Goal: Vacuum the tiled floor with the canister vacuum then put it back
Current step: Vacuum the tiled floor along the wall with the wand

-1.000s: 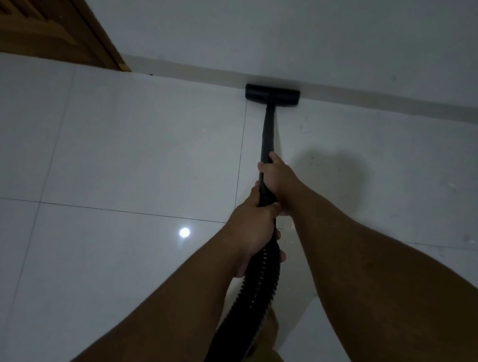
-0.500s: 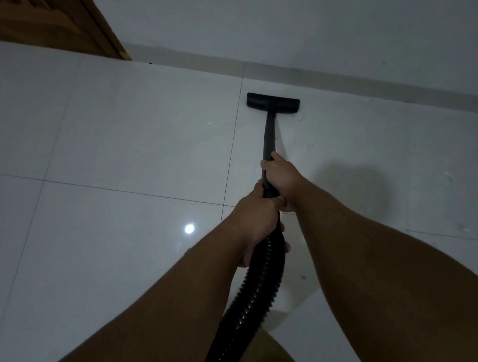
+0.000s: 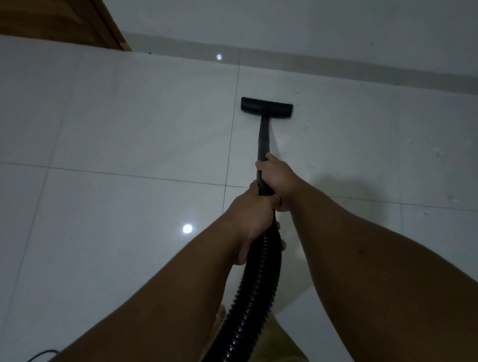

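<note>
from the head view, looking down over both forearms at a pale tiled floor (image 3: pixel 123 122). gripping the black wand (image 3: pixel 264 138) with the right hand (image 3: pixel 276 180) in front, fingers wrapped round the tube, likely so as to steer and press the head down. clamped just behind it with the left hand (image 3: pixel 253 218), curled round the joint where the wand meets the ribbed hose (image 3: pixel 252 292), probably to carry the hose's weight and keep it from dragging the wand sideways. both hands touching one another, stacked along the same line, which suits a straight push-and-pull stroke.

floor head (image 3: pixel 266 107) lying flat on the tile, square to the wall (image 3: pixel 300 18), just right of a grout line and apart from the skirting strip (image 3: pixel 353 68). faint pale specks near it on the right, too small to name. hose trailing back and down between the arms, out of the bottom edge; canister itself not in view. thin dark cord (image 3: pixel 40 356) showing at the lower left edge, perhaps the power lead, though hard to tell.

wooden door (image 3: pixel 46 6) at the upper left corner, meeting the floor beside the skirting. two bright spots of reflected light on the glossy tile.

judging by all this, mid-stroke in the vacuuming, with putting away not yet begun.
</note>
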